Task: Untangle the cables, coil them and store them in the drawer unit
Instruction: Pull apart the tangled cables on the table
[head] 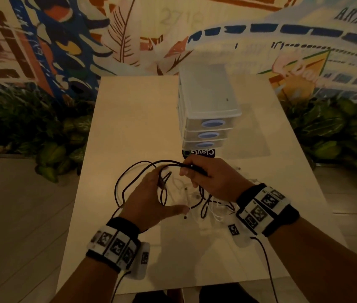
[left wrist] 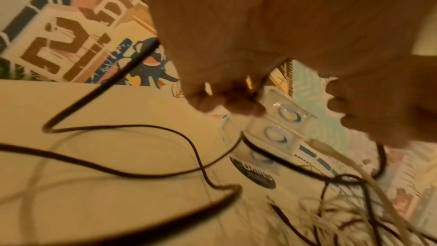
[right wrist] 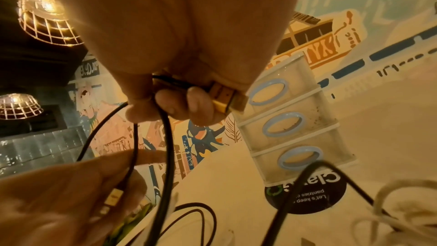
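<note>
On the counter (head: 129, 110), the drawer unit (head: 208, 106) stands far right, its 3 drawers closed. My right hand (head: 212, 180) grips the black cable (head: 120, 182) plug; my left hand (head: 149, 200) pinches its other end — I'd feed slowly, clear of the white cable (head: 214, 213).

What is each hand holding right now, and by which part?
The right hand grips the black cable at its connector end. The left hand pinches another plug end of black cable between its fingers.
</note>
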Tool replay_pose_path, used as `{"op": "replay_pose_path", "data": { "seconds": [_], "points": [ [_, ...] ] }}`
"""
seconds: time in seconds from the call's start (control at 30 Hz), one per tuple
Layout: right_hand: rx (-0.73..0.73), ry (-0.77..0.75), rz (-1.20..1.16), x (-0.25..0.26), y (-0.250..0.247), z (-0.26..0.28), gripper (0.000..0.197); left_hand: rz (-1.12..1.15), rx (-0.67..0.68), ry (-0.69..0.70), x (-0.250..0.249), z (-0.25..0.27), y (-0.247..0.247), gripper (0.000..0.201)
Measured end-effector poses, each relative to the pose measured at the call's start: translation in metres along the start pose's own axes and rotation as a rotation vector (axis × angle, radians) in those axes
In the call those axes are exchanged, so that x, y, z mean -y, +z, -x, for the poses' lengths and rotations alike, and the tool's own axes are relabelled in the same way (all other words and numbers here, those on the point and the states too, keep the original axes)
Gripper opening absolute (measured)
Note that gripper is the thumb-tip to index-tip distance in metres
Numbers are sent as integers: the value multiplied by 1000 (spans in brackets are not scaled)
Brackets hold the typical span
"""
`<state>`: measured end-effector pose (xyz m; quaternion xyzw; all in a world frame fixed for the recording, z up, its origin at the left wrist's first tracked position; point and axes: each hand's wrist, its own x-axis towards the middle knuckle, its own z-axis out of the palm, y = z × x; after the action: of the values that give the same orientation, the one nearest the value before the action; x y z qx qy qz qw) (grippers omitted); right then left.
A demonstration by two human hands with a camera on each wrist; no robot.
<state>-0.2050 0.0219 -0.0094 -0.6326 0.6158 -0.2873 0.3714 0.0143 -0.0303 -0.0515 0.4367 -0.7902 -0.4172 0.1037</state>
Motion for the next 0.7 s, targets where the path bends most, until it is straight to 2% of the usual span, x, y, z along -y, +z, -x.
{"op": "replay_pose_path", "data": {
  "seconds": [0.03,0.07,0.13,0.17,0.2,0.23,0.3,0.37,0.47,0.53,0.6,0.63,0.7],
  "points": [
    [-14,-9,9,-1,-1,-1,15,-22,-151,-18,-1,0,7,113],
    [-34,-21,17,-2,-2,-1,15,-47,-317,-11,-4,1,12,108],
    [-72,-38,21,-5,-4,-2,15,-89,-586,64,-14,5,21,75],
    [-80,-43,21,-6,-4,-2,14,-133,-616,119,-21,7,23,54],
    [-82,-49,24,-6,-5,-2,14,-204,-552,146,-29,10,25,35],
    [-83,-56,29,-6,-6,-3,13,-276,-417,136,-35,10,29,26],
    [-79,-72,33,-6,-8,-3,13,-338,-161,47,-35,5,39,37],
    [-52,-82,8,-6,-8,-3,12,-317,-28,-45,-31,-6,46,47],
    [-10,-75,-5,-7,-8,-4,10,-135,41,-63,-29,-15,49,26],
    [-19,-48,27,-13,-8,-5,10,18,3,7,-27,-13,47,15],
    [-57,6,60,-21,-10,-8,9,54,-2,89,-24,-10,43,15],
    [-82,33,69,-25,-11,-9,9,23,42,123,-24,-8,42,16],
    [-124,65,79,-28,-14,-11,9,-112,220,175,-23,-4,43,20]
  ]
}}
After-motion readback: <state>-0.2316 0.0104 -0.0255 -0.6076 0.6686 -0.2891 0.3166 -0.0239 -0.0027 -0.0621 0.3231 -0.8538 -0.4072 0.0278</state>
